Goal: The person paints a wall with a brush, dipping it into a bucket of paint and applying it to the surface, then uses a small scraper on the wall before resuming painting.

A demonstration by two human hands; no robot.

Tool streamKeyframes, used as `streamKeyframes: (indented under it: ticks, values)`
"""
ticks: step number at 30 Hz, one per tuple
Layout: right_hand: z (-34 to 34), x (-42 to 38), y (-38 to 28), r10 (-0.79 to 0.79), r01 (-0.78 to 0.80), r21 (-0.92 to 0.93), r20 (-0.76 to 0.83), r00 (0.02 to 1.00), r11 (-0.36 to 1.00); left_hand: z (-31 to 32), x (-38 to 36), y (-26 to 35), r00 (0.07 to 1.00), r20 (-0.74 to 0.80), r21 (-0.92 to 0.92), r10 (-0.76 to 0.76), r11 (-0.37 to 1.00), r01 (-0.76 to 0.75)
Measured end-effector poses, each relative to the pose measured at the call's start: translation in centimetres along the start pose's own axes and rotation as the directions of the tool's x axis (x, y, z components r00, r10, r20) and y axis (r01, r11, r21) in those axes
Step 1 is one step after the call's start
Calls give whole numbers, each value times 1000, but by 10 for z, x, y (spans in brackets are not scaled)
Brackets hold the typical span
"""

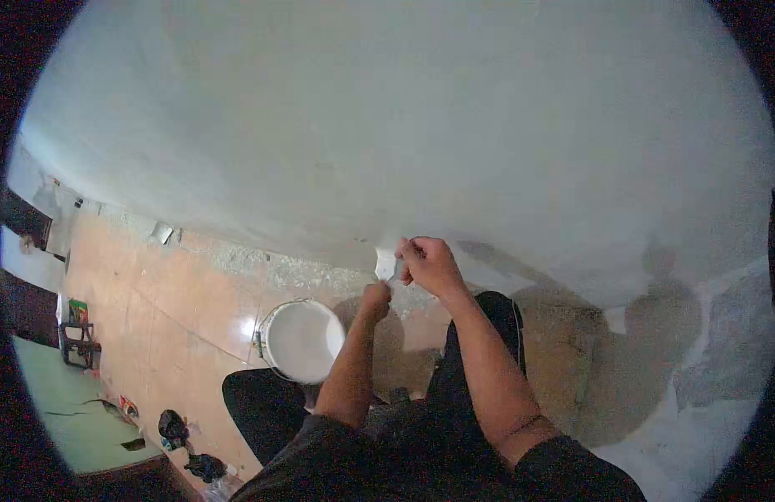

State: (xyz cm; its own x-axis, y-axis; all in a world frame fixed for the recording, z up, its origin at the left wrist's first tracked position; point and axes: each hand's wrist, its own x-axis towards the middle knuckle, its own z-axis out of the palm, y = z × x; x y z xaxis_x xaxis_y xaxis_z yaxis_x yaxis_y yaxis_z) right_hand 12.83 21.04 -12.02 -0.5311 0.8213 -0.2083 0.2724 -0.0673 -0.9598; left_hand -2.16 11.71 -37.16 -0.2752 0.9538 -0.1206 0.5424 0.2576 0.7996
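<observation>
- Crouching or sitting low, from what the head view shows, the person faces a broad grey-white plastered wall (387,125), with both forearms reaching toward its foot.
- Gripping is the state of both hands: the left hand (375,301) makes a fist around the lower end of a pale, flared, flat-bladed scraper (386,262), hiding whatever handle it has.
- The right hand (429,266), a little higher, has its fingers curled on a thin grey piece (398,269) just beside the blade; I can't tell whether that is a second tool or part of the same one.
- The scraper stands upright between the hands, in front of the wall's foot; whether its edge touches the plaster I can't make out from here.
- Beside the left forearm sits a round white bucket (334,339) with a wire handle, on the tan tiled floor (195,301); something pale shows inside, though its level is unclear.
- A rough, whitish speckled strip (262,266) runs along the floor beside the wall.
- I'd judge the step in hand to be tending the blade between the two hands rather than stroking the wall.
- The next move, to my mind, calls for a firm left fist, careful right fingers near the edge, and keeping the forearm off the bucket's rim.
</observation>
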Motion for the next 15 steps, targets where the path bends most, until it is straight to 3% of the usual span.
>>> streamKeyframes:
  ticks: [1,2,4,5,8,9,11,12,13,14,15]
  values:
    - [1,-1,0,-1,1,-3,3,1000,1000,8,3,-18,943,176,592,281,736,-330]
    - [1,0,-1,-21,22,-37,22,1000,999,13,9,-30,944,167,592,285,736,-327]
    - [0,0,-2,-45,48,-74,40,998,996,18,18,-40,935,291,606,201,718,-343]
    - [0,0,0,-36,38,-72,30,999,997,-12,7,11,941,305,685,144,654,-322]
    - [-1,3,9,-13,14,-49,17,1000,999,-25,5,22,914,399,659,79,668,-346]
    - [-2,3,10,6,-6,-29,17,1000,1000,-17,7,-7,916,393,663,81,666,-343]
    - [-6,-1,4,-17,18,-52,23,1000,999,8,23,-85,805,274,583,526,574,-575]
    - [-8,-4,3,-28,29,-71,28,999,997,1,21,-61,805,267,590,529,571,-571]
    - [-7,-2,9,-50,50,-41,8,999,998,-8,16,-15,920,45,408,390,833,-374]
    - [-8,-1,11,-56,56,-39,7,998,998,-25,12,27,977,-123,142,172,978,-155]
    - [-8,-2,13,-53,53,-15,-15,998,998,-40,14,46,922,-73,502,380,813,-295]
